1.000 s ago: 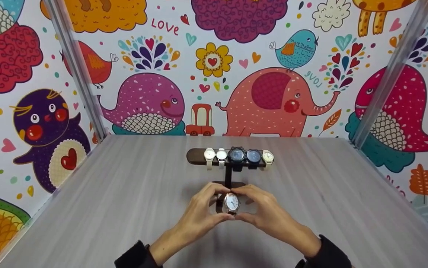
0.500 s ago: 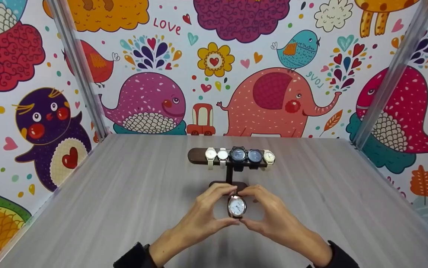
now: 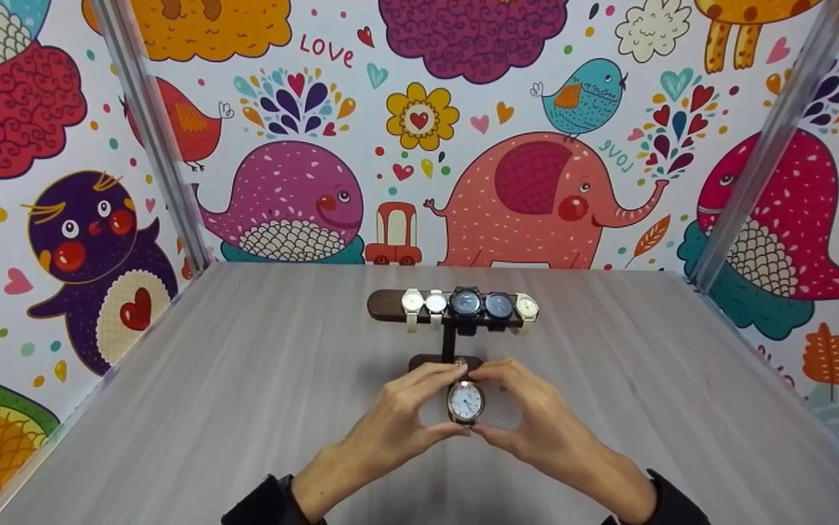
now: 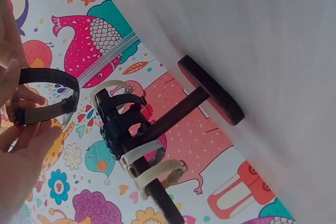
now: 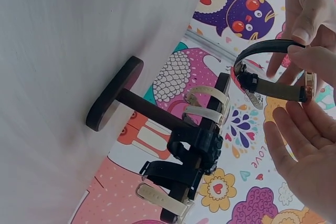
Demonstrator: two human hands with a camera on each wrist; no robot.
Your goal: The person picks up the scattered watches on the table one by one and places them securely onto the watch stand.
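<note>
A wristwatch (image 3: 466, 402) with a white dial and a shiny case is held up between both hands, dial facing the head camera. My left hand (image 3: 408, 412) pinches it from the left, fingers at its top and thumb at its lower edge. From the right, my right hand (image 3: 532, 412) grips it the same way. The dark strap (image 5: 269, 45) makes a buckled loop in the right wrist view; the left wrist view shows that strap (image 4: 50, 74) hanging off the case. Behind the hands stands a dark T-shaped watch stand (image 3: 386, 306), its base partly hidden in the head view.
Several watches sit along the stand's bar, among them a black watch (image 3: 466, 300) and a cream-strapped watch (image 3: 412, 301). The stand is on a grey wood-grain table (image 3: 266, 379). Cartoon-printed walls with metal corner posts (image 3: 160, 146) enclose the back and sides.
Both hands have shifted slightly right and toward the body with the watch, mostly in the first half second. Its dial now faces the head camera more squarely. The stand's watches stayed put.
</note>
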